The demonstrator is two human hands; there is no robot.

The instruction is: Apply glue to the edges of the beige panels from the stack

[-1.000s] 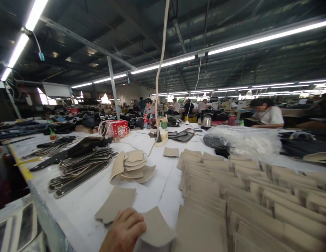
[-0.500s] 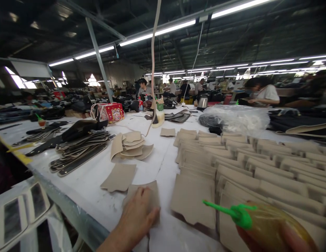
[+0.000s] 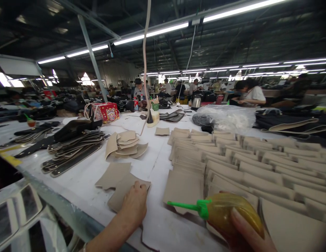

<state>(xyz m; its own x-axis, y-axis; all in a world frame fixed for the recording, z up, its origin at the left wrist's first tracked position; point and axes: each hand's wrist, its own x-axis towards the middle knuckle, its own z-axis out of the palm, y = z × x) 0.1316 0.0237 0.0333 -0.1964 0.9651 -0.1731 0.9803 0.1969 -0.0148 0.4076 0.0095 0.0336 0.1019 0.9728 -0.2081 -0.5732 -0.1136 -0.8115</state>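
My left hand (image 3: 134, 206) lies flat, fingers together, on a tan cut piece (image 3: 120, 189) at the near edge of the white table (image 3: 157, 164). A second tan piece (image 3: 113, 174) lies just beyond it. My right hand (image 3: 248, 234) grips a yellowish squeeze bottle (image 3: 231, 211) with a green nozzle (image 3: 189, 206) that points left, low over the table. Rows of overlapping tan pieces (image 3: 247, 164) spread out to the right. A loose heap of curved tan pieces (image 3: 126, 144) sits farther back.
Dark strap-shaped pieces (image 3: 70, 150) are stacked at the left. A pale hose (image 3: 145, 70) hangs down over the table's middle. A clear plastic bag (image 3: 226, 117), a red printed bag (image 3: 105, 111) and a kettle (image 3: 196, 102) stand at the back. Other people work at far tables.
My left hand slid the tan piece left and back toward the second piece. My right hand came into view with the bottle, which now sits lower and farther left.
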